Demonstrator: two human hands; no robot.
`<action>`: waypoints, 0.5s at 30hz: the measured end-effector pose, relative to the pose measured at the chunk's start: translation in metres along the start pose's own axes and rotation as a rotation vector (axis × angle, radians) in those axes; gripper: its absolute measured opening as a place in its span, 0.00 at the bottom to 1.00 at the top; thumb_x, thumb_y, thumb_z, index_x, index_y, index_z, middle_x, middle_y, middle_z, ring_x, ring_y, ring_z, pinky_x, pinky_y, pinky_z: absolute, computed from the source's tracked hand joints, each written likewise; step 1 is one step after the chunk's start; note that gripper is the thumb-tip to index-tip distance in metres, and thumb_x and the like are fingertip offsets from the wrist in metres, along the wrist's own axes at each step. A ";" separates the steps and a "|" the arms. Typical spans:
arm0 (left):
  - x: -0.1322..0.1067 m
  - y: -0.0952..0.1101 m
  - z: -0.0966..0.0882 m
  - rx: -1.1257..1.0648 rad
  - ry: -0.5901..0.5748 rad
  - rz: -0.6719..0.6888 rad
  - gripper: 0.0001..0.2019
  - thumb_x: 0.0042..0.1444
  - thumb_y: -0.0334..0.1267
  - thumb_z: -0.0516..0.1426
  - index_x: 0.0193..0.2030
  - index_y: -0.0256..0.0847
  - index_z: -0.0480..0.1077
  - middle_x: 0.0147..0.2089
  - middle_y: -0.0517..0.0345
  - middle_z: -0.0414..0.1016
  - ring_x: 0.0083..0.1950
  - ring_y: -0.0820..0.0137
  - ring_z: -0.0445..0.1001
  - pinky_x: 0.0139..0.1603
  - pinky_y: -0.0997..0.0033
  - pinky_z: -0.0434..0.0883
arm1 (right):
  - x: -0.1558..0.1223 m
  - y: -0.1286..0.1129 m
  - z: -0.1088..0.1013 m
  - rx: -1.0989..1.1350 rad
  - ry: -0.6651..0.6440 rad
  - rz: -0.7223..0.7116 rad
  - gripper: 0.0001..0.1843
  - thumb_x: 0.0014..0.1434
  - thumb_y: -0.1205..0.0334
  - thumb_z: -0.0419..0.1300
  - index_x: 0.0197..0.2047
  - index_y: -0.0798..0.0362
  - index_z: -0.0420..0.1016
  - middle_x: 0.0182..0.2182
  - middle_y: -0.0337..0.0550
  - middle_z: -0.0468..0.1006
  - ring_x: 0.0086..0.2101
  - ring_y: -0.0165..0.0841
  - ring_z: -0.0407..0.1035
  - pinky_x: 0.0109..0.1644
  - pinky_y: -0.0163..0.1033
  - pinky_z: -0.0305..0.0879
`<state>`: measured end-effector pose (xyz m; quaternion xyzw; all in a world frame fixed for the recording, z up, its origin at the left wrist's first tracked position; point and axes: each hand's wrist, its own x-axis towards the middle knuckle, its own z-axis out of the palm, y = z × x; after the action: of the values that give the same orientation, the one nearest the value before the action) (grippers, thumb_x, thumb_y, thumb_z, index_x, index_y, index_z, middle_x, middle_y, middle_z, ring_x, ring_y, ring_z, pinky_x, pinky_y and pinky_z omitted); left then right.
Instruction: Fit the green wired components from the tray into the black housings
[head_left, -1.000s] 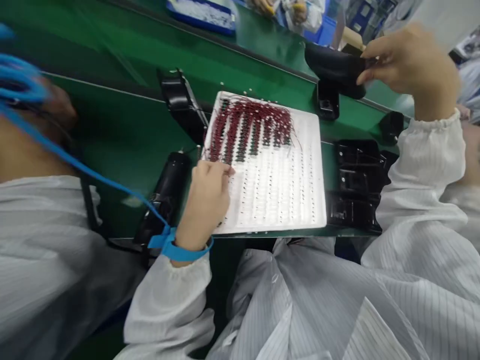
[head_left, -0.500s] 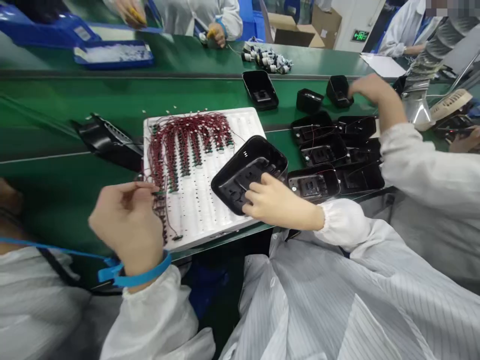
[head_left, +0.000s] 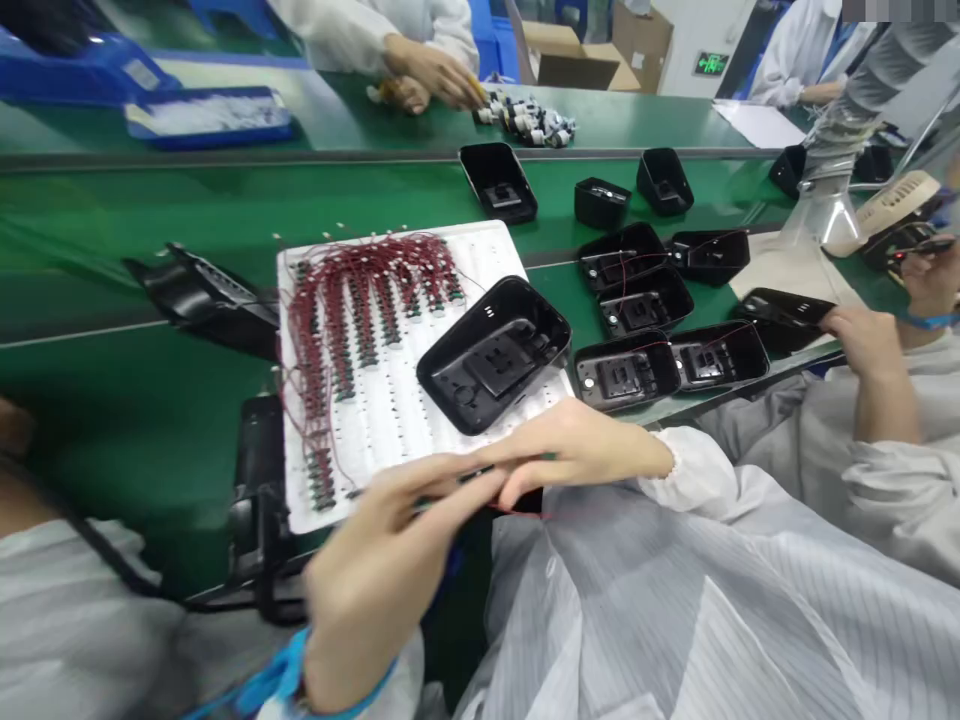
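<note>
A white tray [head_left: 465,420] on the green bench holds rows of small green parts with red wires [head_left: 352,300]. A black plastic housing [head_left: 495,350] lies open side up on the tray's right half. In front of the tray my two hands meet. My left hand [head_left: 390,570], blurred and wearing a blue wrist strap, pinches its fingertips against those of my right hand [head_left: 577,450]. A thin red wire [head_left: 519,513] trails below the pinch, so both hands seem closed on one small wired part.
Several black housings [head_left: 637,370] lie right of the tray, some with red wires. A co-worker's hand [head_left: 862,335] holds one at the right. Across the belt, another person's hands [head_left: 427,75] work by a pile of small parts [head_left: 525,120]. A blue tray [head_left: 210,110] sits far left.
My right hand let go of the black housing, which now lies on the tray. My left hand came from the tray's left edge to meet the right hand in front.
</note>
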<state>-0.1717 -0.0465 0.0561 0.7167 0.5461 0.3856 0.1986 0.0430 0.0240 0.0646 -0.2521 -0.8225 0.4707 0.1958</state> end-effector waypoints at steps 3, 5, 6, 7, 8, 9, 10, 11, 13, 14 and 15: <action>0.008 0.009 0.011 -0.207 -0.143 -0.092 0.05 0.67 0.43 0.58 0.43 0.46 0.69 0.36 0.61 0.81 0.33 0.68 0.82 0.31 0.69 0.82 | -0.001 0.014 -0.004 0.542 -0.133 0.176 0.37 0.60 0.31 0.62 0.56 0.55 0.81 0.32 0.41 0.83 0.29 0.29 0.76 0.40 0.34 0.73; 0.019 0.016 0.012 -0.339 -0.318 -0.092 0.06 0.68 0.43 0.58 0.41 0.46 0.67 0.33 0.63 0.80 0.33 0.69 0.82 0.30 0.71 0.81 | -0.001 0.021 -0.009 0.763 -0.181 0.296 0.42 0.49 0.27 0.68 0.49 0.58 0.82 0.29 0.42 0.82 0.25 0.29 0.75 0.34 0.35 0.74; 0.025 0.019 0.012 -0.360 -0.411 -0.049 0.06 0.69 0.43 0.56 0.40 0.46 0.66 0.32 0.63 0.79 0.33 0.69 0.82 0.31 0.73 0.80 | -0.001 0.022 -0.012 0.806 -0.191 0.350 0.41 0.45 0.28 0.71 0.45 0.59 0.82 0.27 0.42 0.82 0.25 0.30 0.75 0.32 0.34 0.73; 0.031 0.022 0.011 -0.348 -0.493 0.016 0.06 0.71 0.41 0.53 0.41 0.46 0.66 0.33 0.62 0.79 0.33 0.70 0.82 0.31 0.74 0.79 | -0.001 0.020 -0.016 0.813 -0.191 0.397 0.38 0.44 0.31 0.73 0.40 0.59 0.82 0.26 0.42 0.81 0.24 0.29 0.75 0.31 0.34 0.73; 0.037 0.024 0.011 -0.305 -0.547 0.093 0.07 0.72 0.40 0.51 0.41 0.46 0.66 0.35 0.61 0.78 0.34 0.71 0.81 0.32 0.74 0.79 | -0.001 0.017 -0.019 0.794 -0.186 0.437 0.34 0.44 0.34 0.74 0.37 0.58 0.81 0.25 0.40 0.81 0.23 0.29 0.74 0.30 0.33 0.73; 0.042 0.025 0.011 -0.250 -0.572 0.163 0.08 0.72 0.38 0.49 0.41 0.45 0.66 0.37 0.60 0.78 0.34 0.72 0.80 0.33 0.74 0.78 | -0.001 0.012 -0.022 0.758 -0.184 0.470 0.30 0.45 0.37 0.75 0.35 0.58 0.81 0.24 0.39 0.80 0.23 0.28 0.74 0.30 0.33 0.73; 0.046 0.026 0.012 -0.189 -0.570 0.222 0.09 0.72 0.36 0.47 0.41 0.45 0.66 0.39 0.58 0.77 0.33 0.73 0.78 0.34 0.74 0.78 | 0.000 0.006 -0.026 0.713 -0.186 0.498 0.26 0.46 0.42 0.76 0.34 0.57 0.80 0.23 0.37 0.79 0.23 0.27 0.74 0.30 0.32 0.73; 0.048 0.026 0.013 -0.124 -0.552 0.275 0.08 0.71 0.35 0.47 0.42 0.44 0.66 0.42 0.57 0.76 0.32 0.73 0.77 0.33 0.73 0.77 | 0.000 0.001 -0.028 0.665 -0.183 0.525 0.22 0.47 0.47 0.76 0.33 0.56 0.80 0.23 0.36 0.79 0.22 0.27 0.74 0.31 0.32 0.74; 0.050 0.027 0.016 0.031 -0.494 0.378 0.07 0.70 0.32 0.48 0.45 0.43 0.66 0.46 0.55 0.72 0.31 0.74 0.74 0.29 0.73 0.74 | 0.001 -0.008 -0.032 0.584 -0.165 0.567 0.15 0.50 0.55 0.74 0.34 0.56 0.80 0.24 0.35 0.80 0.23 0.26 0.74 0.34 0.33 0.75; 0.049 0.027 0.017 0.124 -0.454 0.441 0.07 0.70 0.32 0.48 0.48 0.43 0.66 0.47 0.55 0.70 0.31 0.74 0.74 0.28 0.73 0.73 | 0.001 -0.010 -0.034 0.546 -0.147 0.574 0.12 0.52 0.57 0.72 0.34 0.56 0.79 0.25 0.36 0.81 0.23 0.26 0.74 0.34 0.33 0.75; 0.048 0.026 0.017 0.207 -0.407 0.500 0.07 0.70 0.32 0.48 0.50 0.42 0.65 0.47 0.54 0.69 0.33 0.73 0.74 0.28 0.73 0.73 | 0.000 -0.011 -0.035 0.505 -0.117 0.569 0.10 0.53 0.58 0.71 0.34 0.56 0.79 0.26 0.36 0.81 0.23 0.26 0.74 0.33 0.33 0.75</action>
<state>-0.1373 -0.0075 0.0803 0.9070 0.3390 0.2142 0.1290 0.0599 0.0428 0.0911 -0.3870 -0.5877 0.7075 0.0659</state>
